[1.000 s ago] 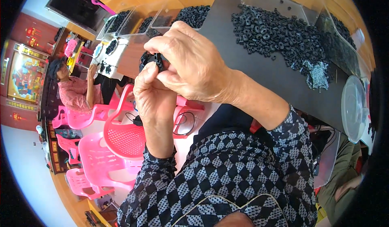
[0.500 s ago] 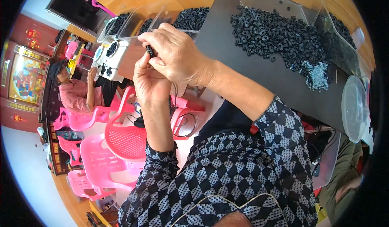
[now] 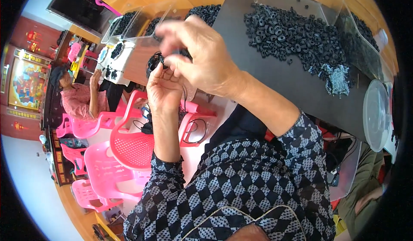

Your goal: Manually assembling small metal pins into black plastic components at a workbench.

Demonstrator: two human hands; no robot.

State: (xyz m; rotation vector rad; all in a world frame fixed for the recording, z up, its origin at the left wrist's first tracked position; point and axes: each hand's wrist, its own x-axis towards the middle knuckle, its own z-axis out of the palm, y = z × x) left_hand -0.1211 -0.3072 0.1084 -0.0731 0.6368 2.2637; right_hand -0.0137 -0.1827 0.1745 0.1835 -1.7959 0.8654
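Note:
My left hand is raised, palm up, with thumb and fingers pinched on a small black plastic part. Its exact shape is hard to make out against the dark things behind. Just above and to the right, my right hand has its thumb and fingers apart, with the fingertips smeared by motion; nothing shows between them. To the right of both hands, a large heap of small black plastic parts lies on the dark table. Small silvery metal pieces are piled at the heap's near edge.
Clear plastic bins with more black parts stand at the far side. A round translucent lid rests at the table's right edge. Pink plastic chairs stand at left, where another person sits by a white-covered table. Another person's arm shows lower right.
My right hand has come away from the black part, moving slightly right with its fingers spreading. My left hand keeps its pinch and has shifted a little lower.

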